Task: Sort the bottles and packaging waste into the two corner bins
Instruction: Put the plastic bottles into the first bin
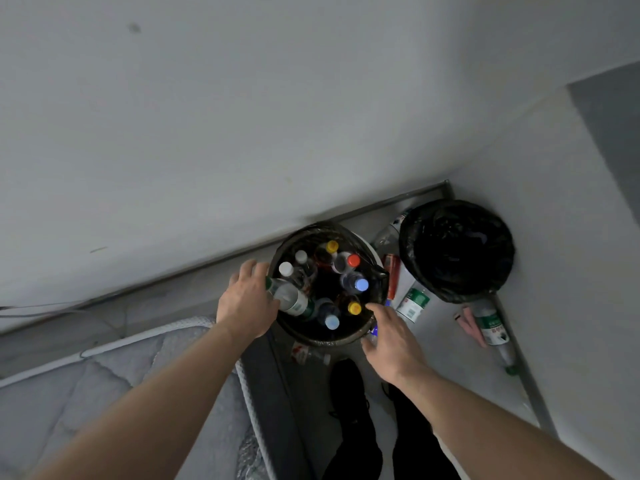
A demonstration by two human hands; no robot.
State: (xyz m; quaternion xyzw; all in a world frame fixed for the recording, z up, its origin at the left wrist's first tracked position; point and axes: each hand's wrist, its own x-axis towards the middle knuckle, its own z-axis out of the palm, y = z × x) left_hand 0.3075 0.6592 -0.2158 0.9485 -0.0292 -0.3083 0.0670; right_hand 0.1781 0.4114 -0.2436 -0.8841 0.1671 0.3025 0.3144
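Here, L hand (247, 301) grips a green-label water bottle (292, 299), laying it atop the crowded bottle bin (375, 271), likely since upright slots are full. R hand (391, 336) hovers at the rim, fingers loosely spread; grip unclear. Second bin (457, 251) stands beside.

Glossy black plastic bin liner (457, 251); clear plastic bottles (291, 299).

The round bottle-filled bin with a black liner (375, 271) stands left of the black-bagged round bin (456, 251) in the corner; loose clear plastic bottles (414, 301) lie on the floor between them; the quilted grey mattress (104, 372) lies left.
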